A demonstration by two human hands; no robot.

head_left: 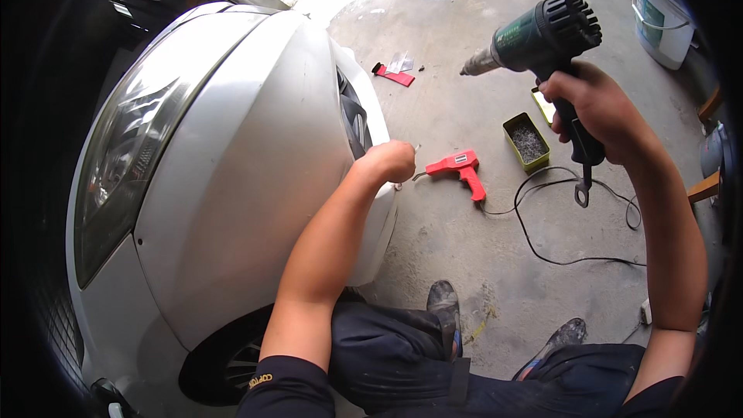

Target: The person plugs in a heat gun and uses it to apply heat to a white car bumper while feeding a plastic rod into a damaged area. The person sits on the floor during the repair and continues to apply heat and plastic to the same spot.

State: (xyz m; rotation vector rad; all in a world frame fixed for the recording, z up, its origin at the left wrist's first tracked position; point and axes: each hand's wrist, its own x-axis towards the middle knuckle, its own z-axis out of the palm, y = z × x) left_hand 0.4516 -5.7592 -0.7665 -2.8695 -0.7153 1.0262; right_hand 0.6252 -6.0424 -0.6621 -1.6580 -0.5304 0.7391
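Note:
My right hand (596,101) is raised on the right, its fingers wrapped around the handle of a dark green heat gun (534,31). The gun's metal nozzle points left toward the white car bumper (255,139), well apart from it. At the bumper's edge, beside the dark opening, my left hand (391,162) is closed; a thin bit shows past its fingers, too small to name. On the floor just right of that hand lies a red plastic-welding gun (460,170) with a metal tip.
A yellow-green tin (529,143) of small metal pieces stands on the concrete floor. Black cable (534,251) loops in front of it. Farther off lie a red strip (396,76) and a clear plastic bag (400,63). A white bucket (662,23) stands at the far right.

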